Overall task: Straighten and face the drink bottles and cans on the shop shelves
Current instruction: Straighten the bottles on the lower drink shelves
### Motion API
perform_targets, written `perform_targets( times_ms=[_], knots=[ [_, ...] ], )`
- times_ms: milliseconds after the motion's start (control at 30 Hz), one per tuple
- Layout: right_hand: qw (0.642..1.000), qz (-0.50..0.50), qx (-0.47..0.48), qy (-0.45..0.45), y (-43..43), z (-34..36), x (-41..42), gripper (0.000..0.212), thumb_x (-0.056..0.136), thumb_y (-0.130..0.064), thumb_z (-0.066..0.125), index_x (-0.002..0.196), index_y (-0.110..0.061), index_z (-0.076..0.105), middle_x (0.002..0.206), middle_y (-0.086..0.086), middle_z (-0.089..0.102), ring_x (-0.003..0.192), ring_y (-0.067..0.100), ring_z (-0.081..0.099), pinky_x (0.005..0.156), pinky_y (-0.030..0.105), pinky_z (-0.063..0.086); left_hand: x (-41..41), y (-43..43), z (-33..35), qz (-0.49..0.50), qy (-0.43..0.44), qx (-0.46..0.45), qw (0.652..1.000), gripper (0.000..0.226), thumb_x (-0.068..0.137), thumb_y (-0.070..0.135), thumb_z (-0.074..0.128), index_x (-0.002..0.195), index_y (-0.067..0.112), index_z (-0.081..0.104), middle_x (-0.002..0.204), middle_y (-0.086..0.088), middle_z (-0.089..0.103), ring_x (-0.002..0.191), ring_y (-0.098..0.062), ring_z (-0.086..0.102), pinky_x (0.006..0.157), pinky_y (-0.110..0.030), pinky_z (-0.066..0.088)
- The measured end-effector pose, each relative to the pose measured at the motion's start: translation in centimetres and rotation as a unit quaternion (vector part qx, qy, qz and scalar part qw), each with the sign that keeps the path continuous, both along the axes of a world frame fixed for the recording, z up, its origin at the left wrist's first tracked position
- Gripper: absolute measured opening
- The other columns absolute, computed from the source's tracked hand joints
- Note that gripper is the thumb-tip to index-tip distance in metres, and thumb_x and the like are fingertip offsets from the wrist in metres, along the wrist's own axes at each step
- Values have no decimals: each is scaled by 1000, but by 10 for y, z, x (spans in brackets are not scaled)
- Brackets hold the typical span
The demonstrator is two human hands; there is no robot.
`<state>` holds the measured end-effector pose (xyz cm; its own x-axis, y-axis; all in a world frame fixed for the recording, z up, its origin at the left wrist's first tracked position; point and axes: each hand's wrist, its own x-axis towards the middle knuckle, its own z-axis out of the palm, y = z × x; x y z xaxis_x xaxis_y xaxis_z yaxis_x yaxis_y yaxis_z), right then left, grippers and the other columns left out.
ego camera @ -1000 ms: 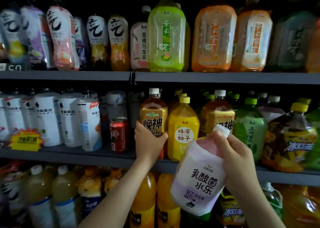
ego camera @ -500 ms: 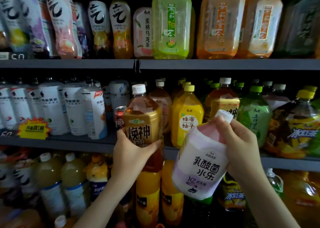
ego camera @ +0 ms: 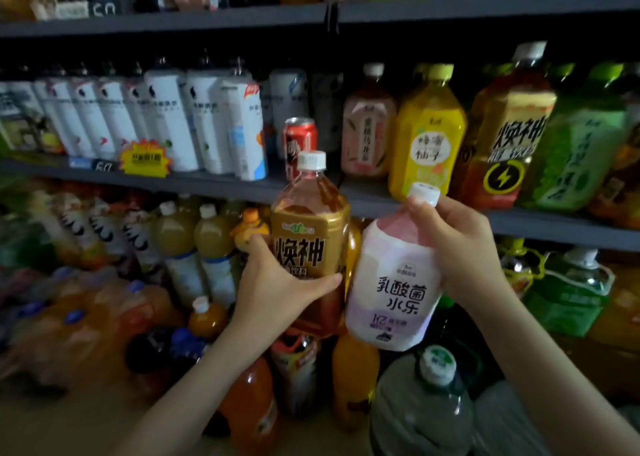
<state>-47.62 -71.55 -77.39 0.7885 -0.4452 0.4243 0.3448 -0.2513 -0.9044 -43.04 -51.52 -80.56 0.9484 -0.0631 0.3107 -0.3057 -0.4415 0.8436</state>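
Note:
My left hand (ego camera: 277, 289) grips a brown tea bottle with a gold label and white cap (ego camera: 310, 233), held upright in front of the middle shelf's edge (ego camera: 221, 185). My right hand (ego camera: 460, 244) holds a white and pink yoghurt-drink bottle (ego camera: 394, 282) by its shoulder and neck, tilted a little, label toward me. The two bottles hang side by side, almost touching. Behind them on the middle shelf stand a red cola can (ego camera: 299, 143), a pink tea bottle (ego camera: 367, 126), a yellow bottle (ego camera: 427, 136) and a second gold-label bottle (ego camera: 509, 133).
White bottles and a carton (ego camera: 246, 129) fill the middle shelf's left part, with a yellow price tag (ego camera: 145, 159) on the edge. Green bottles (ego camera: 581, 150) stand at right. The lowest level holds several orange and yellow juice bottles (ego camera: 211, 247) and large water jugs (ego camera: 426, 407).
My left hand has drawn the gold-label bottle off the middle shelf, down and toward me. The view has dropped toward the lower shelves. My right hand keeps its hold on the white bottle.

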Motion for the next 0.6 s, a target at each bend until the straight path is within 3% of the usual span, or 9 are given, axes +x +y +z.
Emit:
perform_targets(
  times_ms=[67,133,267,400,467,533,600],
  knots=[
    [999,22,-23,19,13,-16,-5,31,83,-44,63,82,-15,71,78,11,70,71,13,61,66,35,46,-15,12,-14,2,10,27,1000,87,54,39,89,117,20,34,107,14,45,101,-3,40,83,-22,36],
    [997,43,-44,43,26,-35,-10,35,84,-43,63,81,-8,67,81,21,66,67,15,57,63,37,45,-29,27,-33,7,32,44,998,83,55,39,89,114,23,32,96,22,38,98,2,34,82,-20,34],
    [986,98,-82,102,56,-77,-20,35,87,-39,63,85,-4,67,82,22,66,70,29,63,64,48,51,-53,61,-78,36,97,46,994,84,52,40,90,107,26,29,103,16,43,101,-5,42,82,-25,37],
    [968,154,-122,157,84,-124,-22,10,87,-30,66,81,-22,69,69,-6,70,64,-1,62,59,22,49,-73,86,-141,91,139,31,986,85,48,37,92,106,23,32,105,11,47,98,-7,48,79,-23,39],
    [948,186,-168,195,94,-157,-23,7,85,-29,68,87,-23,69,71,-13,68,63,-7,60,57,12,46,-84,96,-177,117,160,9,980,84,47,33,93,104,23,32,103,11,45,98,-6,48,78,-21,39],
    [931,216,-200,217,102,-195,-27,13,83,-26,71,96,-23,69,78,-19,66,70,-12,60,59,9,46,-94,104,-213,137,185,-9,973,85,47,31,94,106,23,32,102,13,44,99,-5,49,78,-20,41],
    [914,244,-222,238,108,-235,-32,18,83,-22,72,100,-18,70,84,-13,67,79,-5,62,66,13,48,-103,111,-248,150,219,-11,964,86,47,32,94,107,22,32,106,9,47,100,-9,52,79,-26,45]
  ],
)
